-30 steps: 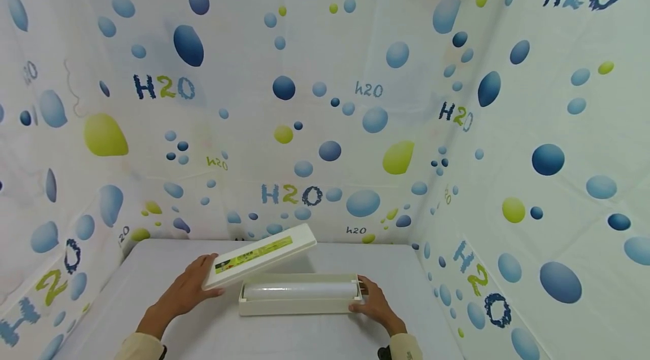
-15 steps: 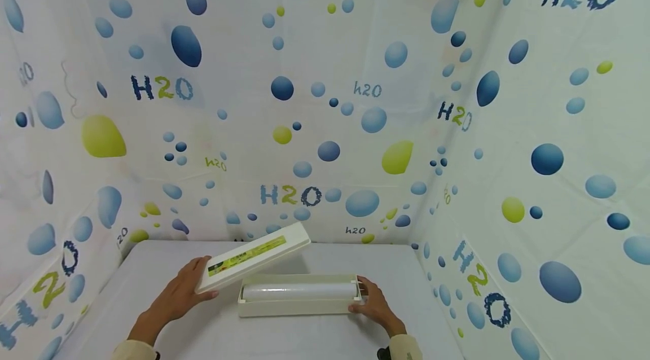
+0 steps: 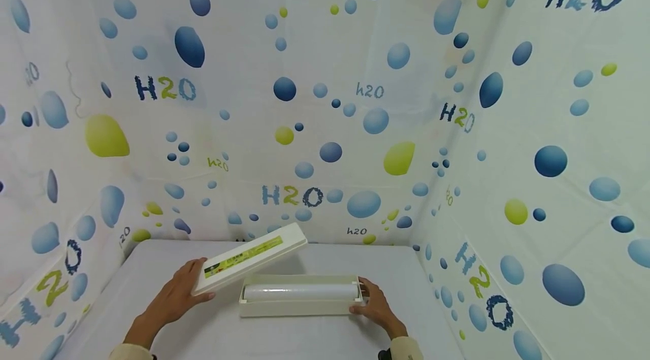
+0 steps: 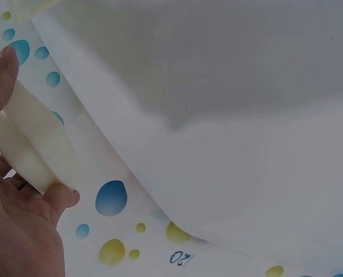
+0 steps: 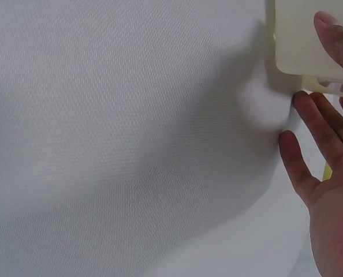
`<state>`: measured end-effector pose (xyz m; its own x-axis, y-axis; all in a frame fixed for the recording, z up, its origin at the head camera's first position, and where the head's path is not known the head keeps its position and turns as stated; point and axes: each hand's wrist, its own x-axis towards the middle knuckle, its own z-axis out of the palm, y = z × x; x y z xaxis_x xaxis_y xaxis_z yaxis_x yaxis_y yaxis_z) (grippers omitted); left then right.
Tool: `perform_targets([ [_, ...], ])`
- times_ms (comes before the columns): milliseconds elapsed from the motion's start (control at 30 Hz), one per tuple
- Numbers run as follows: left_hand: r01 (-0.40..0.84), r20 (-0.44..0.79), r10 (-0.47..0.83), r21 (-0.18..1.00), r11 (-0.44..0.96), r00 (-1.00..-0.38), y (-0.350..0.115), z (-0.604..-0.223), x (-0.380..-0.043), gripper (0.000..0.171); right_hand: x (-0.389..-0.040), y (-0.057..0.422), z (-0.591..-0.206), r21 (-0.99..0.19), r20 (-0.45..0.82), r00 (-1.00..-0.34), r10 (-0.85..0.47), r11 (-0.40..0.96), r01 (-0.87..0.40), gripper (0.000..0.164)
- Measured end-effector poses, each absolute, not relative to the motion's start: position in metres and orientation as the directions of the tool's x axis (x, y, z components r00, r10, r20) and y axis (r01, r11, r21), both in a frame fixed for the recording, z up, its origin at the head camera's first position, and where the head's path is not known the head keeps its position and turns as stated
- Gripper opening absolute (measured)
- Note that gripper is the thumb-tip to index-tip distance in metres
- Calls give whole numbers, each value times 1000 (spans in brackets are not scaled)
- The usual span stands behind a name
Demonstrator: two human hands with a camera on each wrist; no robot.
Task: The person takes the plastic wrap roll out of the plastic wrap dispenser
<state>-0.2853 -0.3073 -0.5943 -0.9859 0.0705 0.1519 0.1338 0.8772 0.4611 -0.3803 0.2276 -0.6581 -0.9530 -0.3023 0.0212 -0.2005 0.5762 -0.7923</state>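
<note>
A long cream lid [image 3: 249, 258] with a yellow-green label tilts up to the right, gripped at its lower left end by my left hand [image 3: 175, 292]. In the left wrist view, thumb and fingers lie on either side of the lid's end [image 4: 38, 135]. Beside it on the table sits an uncovered cream cling film box [image 3: 294, 309]. A shiny roll of clear film [image 3: 299, 291] lies lengthwise inside. My right hand [image 3: 374, 303] holds the box's right end, thumb on the front wall and fingers behind. The right wrist view shows this thumb against the box wall [image 5: 298, 43].
A white cloth covers the table [image 3: 299, 343]. Behind it and at both sides hang white curtains [image 3: 244, 140] printed with blue and green drops and H2O lettering.
My left hand has drawn the lid slightly left and down, away from the box. The box and my right hand stay in place.
</note>
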Motion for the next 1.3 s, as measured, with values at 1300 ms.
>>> perform_targets([
  [1300, 52, 129, -12, 481, 875, -992, -339, -601, -258, 112, -377, 228, -659, -776, 32, -953, -300, 594, -213, 87],
])
